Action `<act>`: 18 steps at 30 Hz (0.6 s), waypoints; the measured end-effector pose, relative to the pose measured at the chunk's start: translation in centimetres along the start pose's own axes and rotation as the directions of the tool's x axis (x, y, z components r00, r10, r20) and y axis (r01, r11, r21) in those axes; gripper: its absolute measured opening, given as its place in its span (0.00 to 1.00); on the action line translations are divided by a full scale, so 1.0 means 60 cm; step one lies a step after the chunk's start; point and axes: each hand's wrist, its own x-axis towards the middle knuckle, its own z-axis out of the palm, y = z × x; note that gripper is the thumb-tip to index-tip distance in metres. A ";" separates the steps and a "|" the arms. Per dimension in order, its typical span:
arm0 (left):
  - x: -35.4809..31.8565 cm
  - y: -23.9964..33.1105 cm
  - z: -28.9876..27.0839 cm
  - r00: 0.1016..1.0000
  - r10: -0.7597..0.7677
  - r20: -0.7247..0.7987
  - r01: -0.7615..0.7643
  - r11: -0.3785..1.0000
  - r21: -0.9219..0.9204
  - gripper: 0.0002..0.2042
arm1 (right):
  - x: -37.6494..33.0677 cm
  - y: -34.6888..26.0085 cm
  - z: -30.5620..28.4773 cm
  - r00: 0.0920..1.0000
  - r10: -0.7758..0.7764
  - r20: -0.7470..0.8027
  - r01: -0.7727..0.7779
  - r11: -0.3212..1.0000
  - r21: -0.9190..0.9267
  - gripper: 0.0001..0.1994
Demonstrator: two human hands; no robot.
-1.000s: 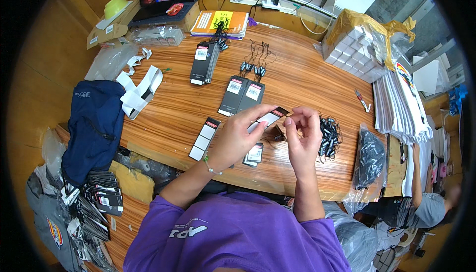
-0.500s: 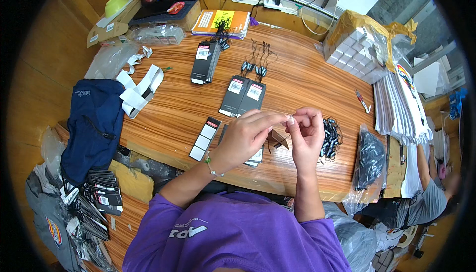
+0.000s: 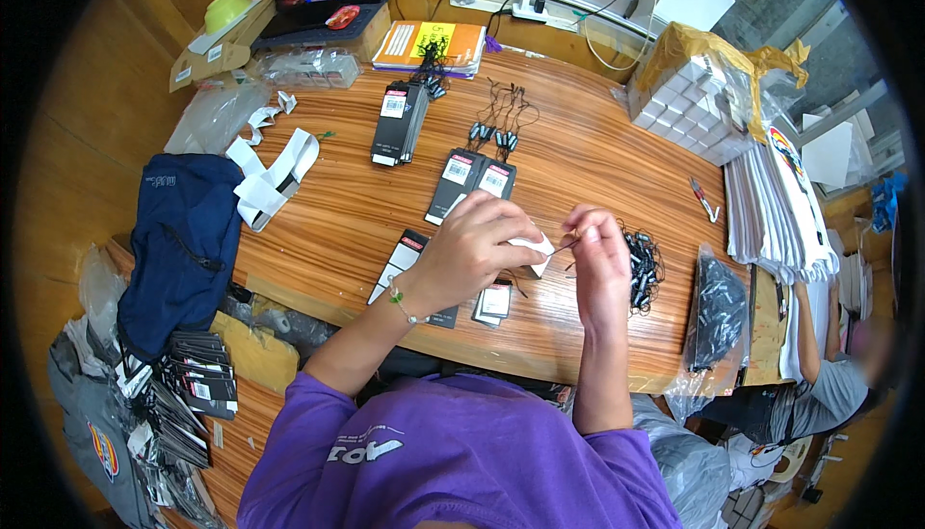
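My left hand [image 3: 474,251] is closed on a small white card [image 3: 532,257], with the fingers over its upper part. To the right of the card, my right hand [image 3: 601,261] pinches a thin dark cord [image 3: 570,244] that runs toward the card. Whether the cord passes through the card is hidden by the fingers. Under my left forearm lie black hang tags with white labels [image 3: 397,265], and a small stack of tags [image 3: 493,304] is beside them. Right of my right hand sits a heap of black string loops [image 3: 643,274].
Farther back lie two stacks of black tags [image 3: 469,184] and another pile [image 3: 397,124]. A clear bag of black strings [image 3: 718,312] rests at the right edge, near red-handled snips [image 3: 703,198] and a white paper stack [image 3: 780,206]. Another person [image 3: 819,399] works at far right.
My hands have moved apart from a shared pinch. The white card now shows in my left fingers, and my right hand has turned with the cord stretched between them.
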 end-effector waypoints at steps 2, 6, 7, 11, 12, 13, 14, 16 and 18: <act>-0.006 -0.006 0.006 0.999 -0.022 0.024 0.022 1.000 0.004 0.10 | 0.007 -0.015 -0.006 0.998 -0.014 0.057 0.003 0.983 0.183 0.05; -0.004 -0.005 0.006 0.996 -0.090 0.015 0.091 0.992 -0.092 0.09 | 0.018 -0.026 -0.017 0.971 0.036 0.238 -0.146 0.872 0.467 0.05; -0.003 -0.007 0.007 0.994 -0.102 0.025 0.105 0.986 -0.132 0.09 | 0.020 -0.028 -0.016 0.963 0.044 0.265 -0.181 0.835 0.520 0.05; -0.009 0.002 0.024 0.900 -0.414 0.140 0.388 0.611 -0.690 0.05 | 0.030 -0.026 -0.022 0.915 0.032 0.401 -0.337 0.607 0.720 0.05; -0.009 0.002 0.022 0.889 -0.417 0.187 0.416 0.569 -0.709 0.04 | 0.032 -0.028 -0.020 0.910 0.029 0.414 -0.354 0.573 0.739 0.05; -0.009 0.002 0.020 0.910 -0.367 0.193 0.394 0.622 -0.677 0.04 | 0.034 -0.027 -0.019 0.906 0.023 0.423 -0.371 0.526 0.765 0.05; -0.010 0.001 0.020 0.927 -0.316 0.203 0.369 0.669 -0.645 0.04 | 0.037 -0.024 -0.019 0.902 0.018 0.432 -0.387 0.478 0.789 0.05; -0.007 0.005 0.018 0.925 -0.272 0.265 0.379 0.690 -0.617 0.05 | 0.042 -0.023 -0.018 0.907 0.004 0.421 -0.385 0.414 0.825 0.05; -0.009 0.014 0.026 0.942 -0.266 0.203 0.334 0.739 -0.585 0.09 | 0.044 -0.021 -0.016 0.922 -0.008 0.387 -0.354 0.384 0.853 0.06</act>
